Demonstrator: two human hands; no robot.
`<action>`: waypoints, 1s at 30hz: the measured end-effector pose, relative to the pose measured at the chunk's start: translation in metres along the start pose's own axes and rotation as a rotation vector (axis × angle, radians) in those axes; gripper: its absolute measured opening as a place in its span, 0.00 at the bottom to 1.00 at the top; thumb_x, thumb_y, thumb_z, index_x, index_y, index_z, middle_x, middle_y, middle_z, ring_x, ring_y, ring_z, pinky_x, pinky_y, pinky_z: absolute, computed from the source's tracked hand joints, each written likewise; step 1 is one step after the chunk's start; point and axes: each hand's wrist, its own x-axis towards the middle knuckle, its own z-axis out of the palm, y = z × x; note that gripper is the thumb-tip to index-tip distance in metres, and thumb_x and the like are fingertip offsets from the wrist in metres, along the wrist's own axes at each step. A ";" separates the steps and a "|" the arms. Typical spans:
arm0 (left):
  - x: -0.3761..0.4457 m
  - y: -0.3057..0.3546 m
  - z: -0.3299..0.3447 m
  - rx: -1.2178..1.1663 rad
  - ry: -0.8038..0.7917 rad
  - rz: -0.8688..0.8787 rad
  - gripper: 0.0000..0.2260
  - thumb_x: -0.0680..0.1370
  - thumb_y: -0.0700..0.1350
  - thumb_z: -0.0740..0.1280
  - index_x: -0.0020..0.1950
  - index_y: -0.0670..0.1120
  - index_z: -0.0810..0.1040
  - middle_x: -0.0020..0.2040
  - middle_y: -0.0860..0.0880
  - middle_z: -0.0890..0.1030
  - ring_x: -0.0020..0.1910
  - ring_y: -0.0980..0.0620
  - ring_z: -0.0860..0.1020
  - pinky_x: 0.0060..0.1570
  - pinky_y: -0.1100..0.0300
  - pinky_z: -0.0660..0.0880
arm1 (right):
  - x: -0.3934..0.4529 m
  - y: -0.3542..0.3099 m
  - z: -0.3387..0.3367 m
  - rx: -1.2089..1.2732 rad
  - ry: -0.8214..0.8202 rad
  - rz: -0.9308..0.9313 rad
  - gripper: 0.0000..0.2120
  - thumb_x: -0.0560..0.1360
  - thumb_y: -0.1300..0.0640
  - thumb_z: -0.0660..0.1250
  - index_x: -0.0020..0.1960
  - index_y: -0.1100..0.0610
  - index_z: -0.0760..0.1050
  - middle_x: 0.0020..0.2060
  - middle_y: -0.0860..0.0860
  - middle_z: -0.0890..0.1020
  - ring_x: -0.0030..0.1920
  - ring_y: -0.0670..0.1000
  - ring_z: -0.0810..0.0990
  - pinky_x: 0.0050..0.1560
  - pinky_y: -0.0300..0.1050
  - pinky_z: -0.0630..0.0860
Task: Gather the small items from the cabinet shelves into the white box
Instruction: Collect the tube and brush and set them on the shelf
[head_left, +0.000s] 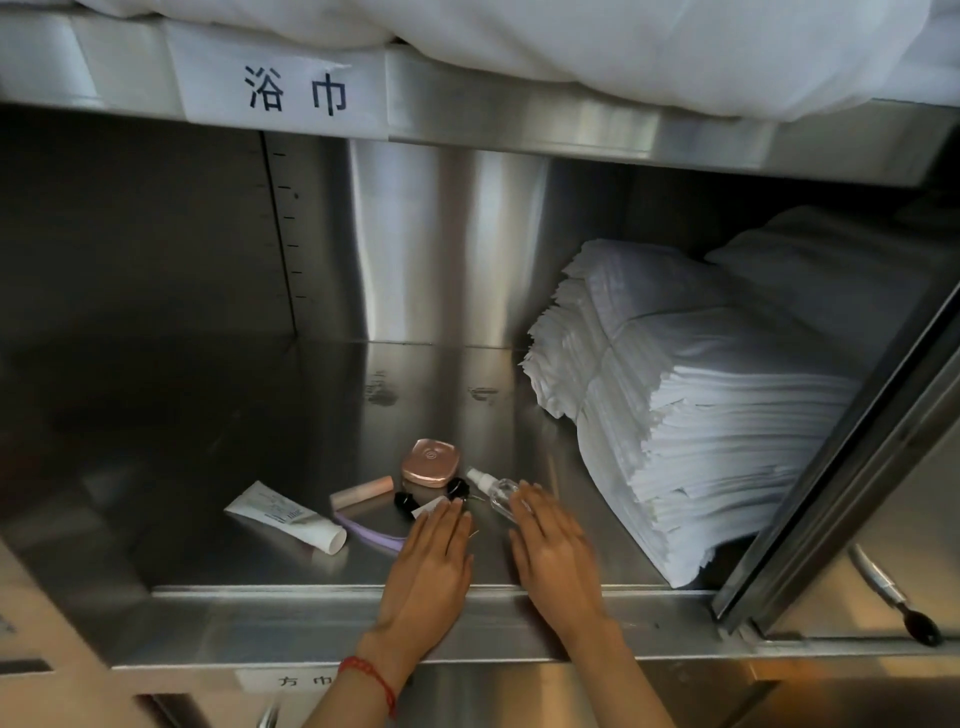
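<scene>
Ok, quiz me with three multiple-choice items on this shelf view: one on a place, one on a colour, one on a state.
1. Where is the stack of white cloths?
A. right side of the shelf
B. left side
C. on the floor

2. What colour is the square compact?
A. green
B. rose gold
C. blue

3. How are the hands?
A. both flat with straight fingers
B. both in fists
C. both holding the tube

Answers:
1 A, the stack fills the shelf's right side.
2 B, its lid shines pinkish.
3 A, the left hand and right hand lie flat; the tube lies untouched.
</scene>
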 end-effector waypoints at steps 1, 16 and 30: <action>0.001 0.000 0.001 0.009 0.001 -0.007 0.20 0.73 0.46 0.55 0.54 0.40 0.82 0.54 0.41 0.82 0.55 0.45 0.80 0.57 0.50 0.73 | 0.001 0.001 0.002 -0.011 0.004 -0.002 0.16 0.72 0.59 0.61 0.59 0.59 0.77 0.56 0.56 0.81 0.56 0.55 0.80 0.55 0.49 0.77; 0.003 -0.003 0.013 0.049 0.005 0.057 0.20 0.73 0.46 0.54 0.50 0.41 0.84 0.50 0.43 0.84 0.51 0.48 0.82 0.57 0.53 0.72 | 0.009 0.007 0.013 -0.039 -0.066 0.038 0.29 0.54 0.68 0.80 0.55 0.62 0.81 0.52 0.57 0.83 0.50 0.54 0.83 0.50 0.46 0.79; 0.006 0.008 0.006 0.007 -0.049 0.100 0.20 0.73 0.48 0.54 0.49 0.42 0.85 0.49 0.44 0.84 0.49 0.49 0.83 0.51 0.55 0.77 | 0.002 0.009 0.006 -0.047 -0.077 0.064 0.30 0.53 0.69 0.79 0.54 0.62 0.81 0.51 0.56 0.83 0.49 0.54 0.83 0.49 0.45 0.79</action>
